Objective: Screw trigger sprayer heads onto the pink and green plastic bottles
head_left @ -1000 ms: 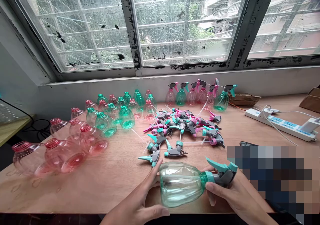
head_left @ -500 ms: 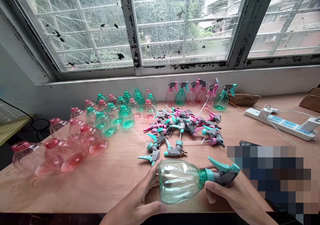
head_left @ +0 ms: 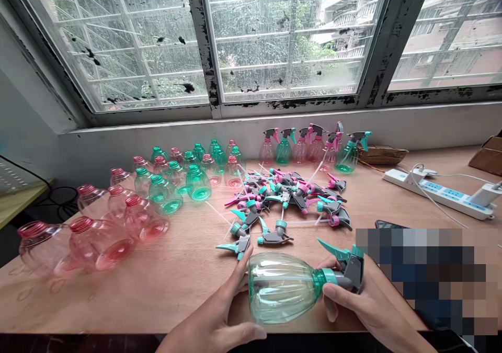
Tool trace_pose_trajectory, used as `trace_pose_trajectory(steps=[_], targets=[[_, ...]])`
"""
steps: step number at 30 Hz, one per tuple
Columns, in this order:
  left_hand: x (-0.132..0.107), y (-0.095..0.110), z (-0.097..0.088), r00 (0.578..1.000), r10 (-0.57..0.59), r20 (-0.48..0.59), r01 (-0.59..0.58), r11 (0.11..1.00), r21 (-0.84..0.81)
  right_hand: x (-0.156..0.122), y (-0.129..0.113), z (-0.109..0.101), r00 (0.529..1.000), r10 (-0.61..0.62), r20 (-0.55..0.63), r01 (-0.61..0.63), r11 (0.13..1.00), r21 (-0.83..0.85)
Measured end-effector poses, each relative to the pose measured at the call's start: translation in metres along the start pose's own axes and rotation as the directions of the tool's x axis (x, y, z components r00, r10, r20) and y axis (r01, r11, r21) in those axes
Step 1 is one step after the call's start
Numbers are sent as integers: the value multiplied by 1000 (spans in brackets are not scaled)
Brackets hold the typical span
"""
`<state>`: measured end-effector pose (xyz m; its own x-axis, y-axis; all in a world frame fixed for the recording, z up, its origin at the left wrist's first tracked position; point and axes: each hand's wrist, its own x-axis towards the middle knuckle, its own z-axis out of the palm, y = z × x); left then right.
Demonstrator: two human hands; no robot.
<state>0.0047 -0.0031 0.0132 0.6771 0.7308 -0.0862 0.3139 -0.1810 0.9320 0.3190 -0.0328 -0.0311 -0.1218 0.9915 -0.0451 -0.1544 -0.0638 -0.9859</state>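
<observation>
A clear green spray bottle [head_left: 280, 287] lies sideways just above the near edge of the wooden table [head_left: 184, 269]. My left hand [head_left: 219, 316] cups its wide base, fingers wrapped round it. My right hand [head_left: 363, 303] grips the teal collar and the grey-and-teal trigger head [head_left: 347, 266] fitted on its neck. Just beyond lies a heap of loose trigger heads [head_left: 290, 201], teal and pink, with thin dip tubes.
Several uncapped pink bottles [head_left: 100, 238] and green bottles [head_left: 196, 178] stand at the left and middle. A row of finished spray bottles [head_left: 314, 146] lines the windowsill wall. A white power strip [head_left: 443, 193] and a phone [head_left: 388, 225] lie at the right.
The trigger head has turned on the bottle's neck under my right hand; its nozzle now points more upward and left. The bottle has stayed in place in my left hand.
</observation>
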Motion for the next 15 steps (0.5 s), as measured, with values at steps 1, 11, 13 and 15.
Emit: trace_pose_trajectory(steps=[1,11,13,15], targets=[[0,2,-1,1000,-7,5,7,1000,-5,0,0,0,1000,-1,3,1,1000,3],[-1,-3,0,1000,24,14,-24,1000,12,0,-4,2,1000,1,-8,-1,1000,10],[-1,-3,0,999,39,27,-39,999,5,-1,-4,1,1000,-1,-14,1,1000,10],[-1,-2,0,999,35,28,-35,999,6,-1,-2,0,1000,-1,-14,1,1000,2]])
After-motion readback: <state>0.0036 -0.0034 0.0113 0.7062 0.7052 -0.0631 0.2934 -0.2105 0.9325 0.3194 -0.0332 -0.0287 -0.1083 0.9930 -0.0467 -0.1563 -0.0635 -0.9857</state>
